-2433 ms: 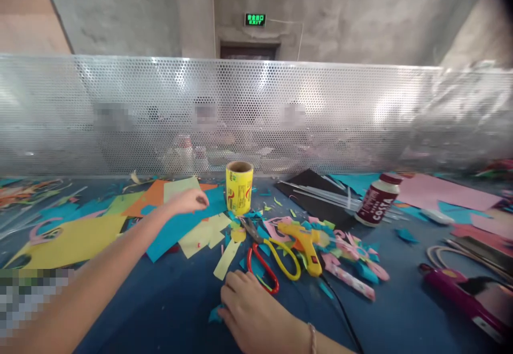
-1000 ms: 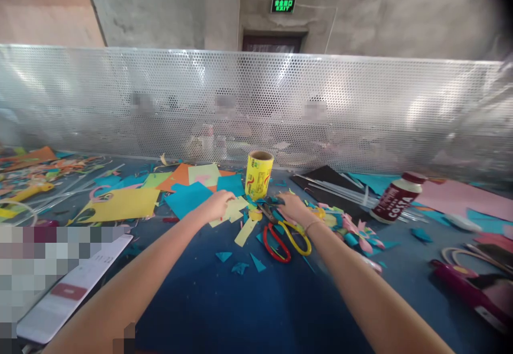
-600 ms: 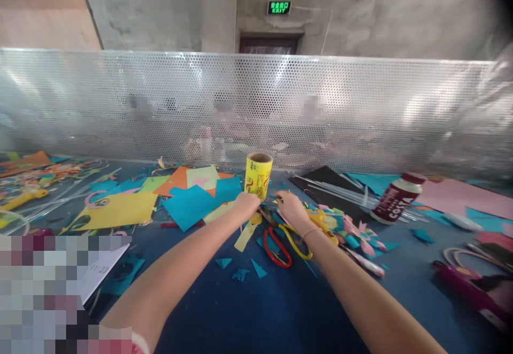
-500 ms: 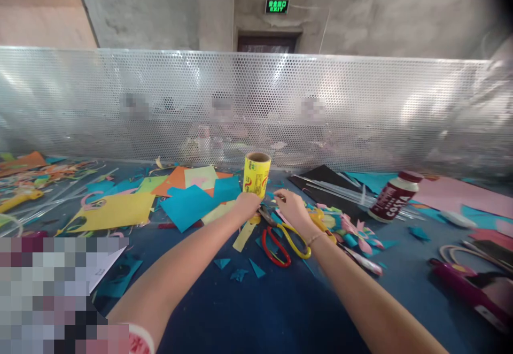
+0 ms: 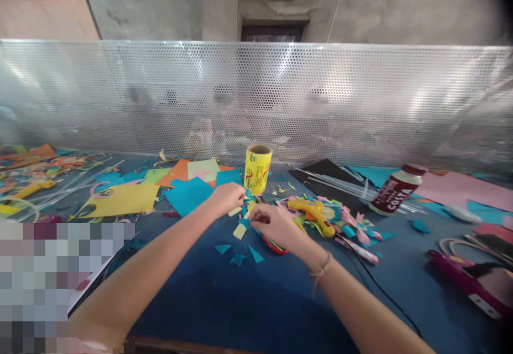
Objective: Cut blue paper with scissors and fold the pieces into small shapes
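Observation:
My left hand (image 5: 230, 198) is closed, its fingers curled together in front of the yellow tape-like roll (image 5: 257, 171), which stands upright. What those fingers hold, if anything, is hidden. My right hand (image 5: 274, 225) is just right of it and nearer me, fingers pinched beside a small blue paper scrap; whether the scrap is in the pinch I cannot make out. Beneath the right hand lie scissors with a red handle loop (image 5: 276, 247), mostly covered. A pale yellow paper strip (image 5: 239, 231) and blue paper triangles (image 5: 255, 254) lie close by on the table.
A yellow glue gun (image 5: 315, 215) lies among paper scraps right of my hands, near a black cord. Farther right are a COSTA bottle (image 5: 396, 191) and a purple power strip (image 5: 467, 284). Coloured sheets (image 5: 120, 200) lie left. A perforated metal screen (image 5: 180, 92) borders the back.
My right hand has moved left and nearer me, now covering much of the scissors. My left hand has shifted left, off the roll's base. The glue gun shows more fully.

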`<action>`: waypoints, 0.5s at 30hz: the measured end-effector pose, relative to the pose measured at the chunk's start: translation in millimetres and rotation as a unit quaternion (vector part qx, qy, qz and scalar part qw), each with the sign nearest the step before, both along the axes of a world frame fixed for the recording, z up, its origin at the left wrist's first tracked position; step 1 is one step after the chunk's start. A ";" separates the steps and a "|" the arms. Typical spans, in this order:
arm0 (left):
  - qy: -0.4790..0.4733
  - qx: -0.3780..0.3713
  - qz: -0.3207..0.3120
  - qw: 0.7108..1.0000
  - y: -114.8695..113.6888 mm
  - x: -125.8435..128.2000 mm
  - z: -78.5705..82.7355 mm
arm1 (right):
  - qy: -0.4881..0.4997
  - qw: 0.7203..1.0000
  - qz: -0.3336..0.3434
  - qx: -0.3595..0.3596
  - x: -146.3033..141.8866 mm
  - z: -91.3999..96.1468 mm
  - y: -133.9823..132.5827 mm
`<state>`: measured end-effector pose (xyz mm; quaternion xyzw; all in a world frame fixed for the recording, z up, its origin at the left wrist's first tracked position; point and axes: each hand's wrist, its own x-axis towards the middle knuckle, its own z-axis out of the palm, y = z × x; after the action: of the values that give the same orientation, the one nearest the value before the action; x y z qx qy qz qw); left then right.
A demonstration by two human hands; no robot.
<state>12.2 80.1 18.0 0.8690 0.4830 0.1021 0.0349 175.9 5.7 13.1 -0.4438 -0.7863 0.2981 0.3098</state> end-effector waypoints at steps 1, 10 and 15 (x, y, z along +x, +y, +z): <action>-0.021 -0.040 -0.006 0.999 -8.5 -12.4 2.9 | -0.019 1.000 0.001 0.007 -4.6 -5.2 -4.1; -0.097 -0.172 0.027 0.980 -45.0 -68.9 -10.2 | -0.263 0.960 -0.054 0.080 17.0 8.6 -16.1; -0.145 -0.136 0.075 0.977 -50.7 -67.0 -8.6 | -0.375 0.870 -0.318 0.044 98.2 14.1 12.2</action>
<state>-54.8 29.4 9.4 0.7935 0.5455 0.1627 0.2152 274.1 17.9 27.2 -0.7342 -0.6719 -0.0401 0.0894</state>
